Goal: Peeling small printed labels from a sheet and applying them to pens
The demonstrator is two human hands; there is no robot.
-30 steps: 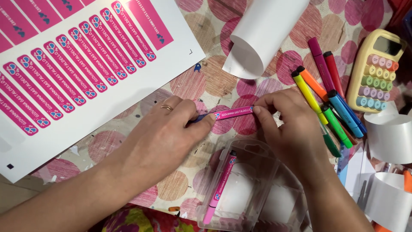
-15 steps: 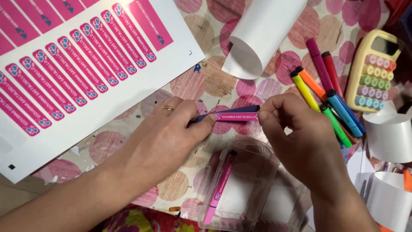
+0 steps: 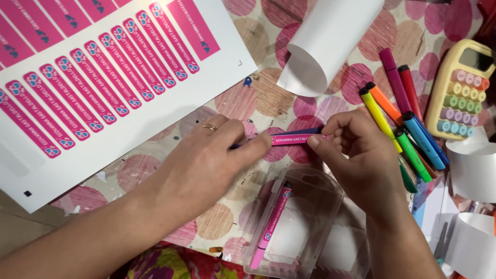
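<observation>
Fingers of both hands, left hand [image 3: 206,160] and right hand [image 3: 356,150], pinch a blue marker [image 3: 299,135] level at mid-table, apparently steadying it while thumbs press a pink label [image 3: 292,139] flat, sheet [image 3: 103,77] far left.

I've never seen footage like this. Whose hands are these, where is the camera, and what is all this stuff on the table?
No machine here: a person wears a camera on the head, looking down at their own hands. The left hand and right hand together hold a dark blue marker with a pink label on it. Below lies a clear plastic case holding a labelled pink marker. Top left is a sheet of pink labels; right, loose coloured markers, a pastel calculator and a curled white paper.
</observation>
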